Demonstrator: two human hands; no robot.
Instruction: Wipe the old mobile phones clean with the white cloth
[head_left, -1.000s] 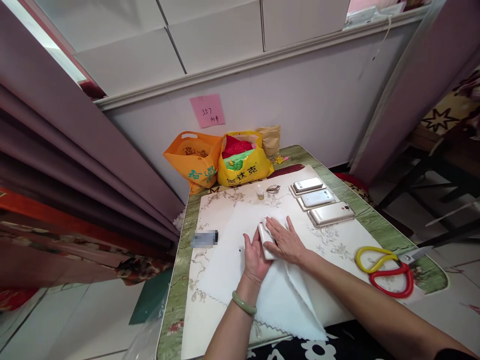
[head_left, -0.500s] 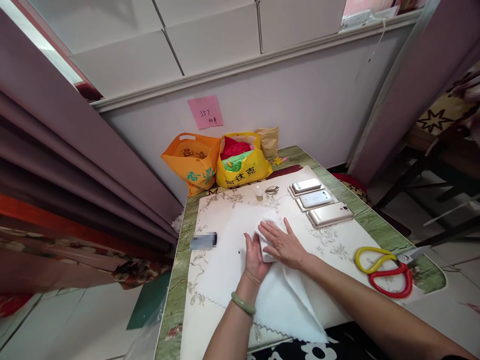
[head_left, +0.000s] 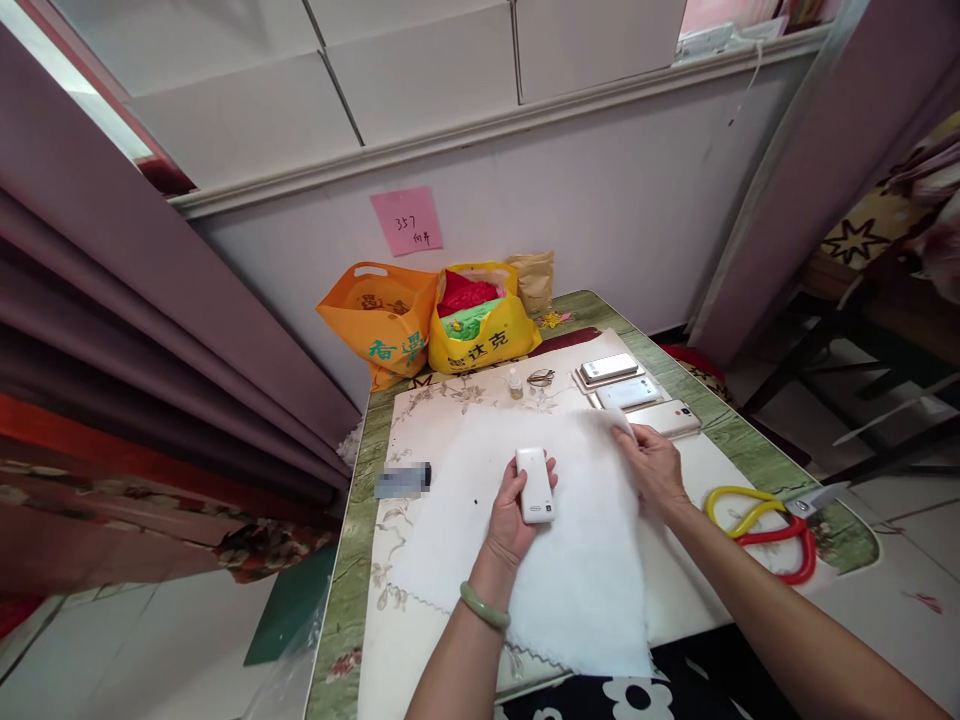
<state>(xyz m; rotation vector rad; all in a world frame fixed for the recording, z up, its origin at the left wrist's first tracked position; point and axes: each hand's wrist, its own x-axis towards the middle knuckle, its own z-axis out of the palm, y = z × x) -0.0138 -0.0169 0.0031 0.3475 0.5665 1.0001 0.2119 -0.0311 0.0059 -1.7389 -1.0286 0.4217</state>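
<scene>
Table [head_left: 339,590] set against a pale wall [head_left: 630,200]; pink note [head_left: 406,222] stuck to the wall, beyond the cloth [head_left: 585,570]. Cloth, white, is spread over a floral mat [head_left: 375,650].

Phone [head_left: 535,490] is held in the left hand [head_left: 510,520], above the middle of the cloth. It is laid across the upturned palm and fingers, back face up, camera end toward the wearer. Its left edge is gripped by the thumb; fingertips are seen past its right edge. Whether the back of the hand is rested on the cloth cannot be told. A green bangle [head_left: 484,607] is worn on the left wrist.

Right hand [head_left: 654,468] is narrowed to a pinch on the cloth's far right corner, which is lifted; phone is well clear of this hand.

Beyond the cloth's right corner, three other phones [head_left: 628,392] are lined up, the nearest partly covered by the corner. Scissors [head_left: 796,515] are placed right of the cloth. Left of it, a pixelated item [head_left: 403,480]. Beyond its far edge, bottle [head_left: 515,385] and glasses [head_left: 541,378]; farther back, orange bag [head_left: 386,320], yellow bag [head_left: 487,335], brown bag [head_left: 534,280].
</scene>
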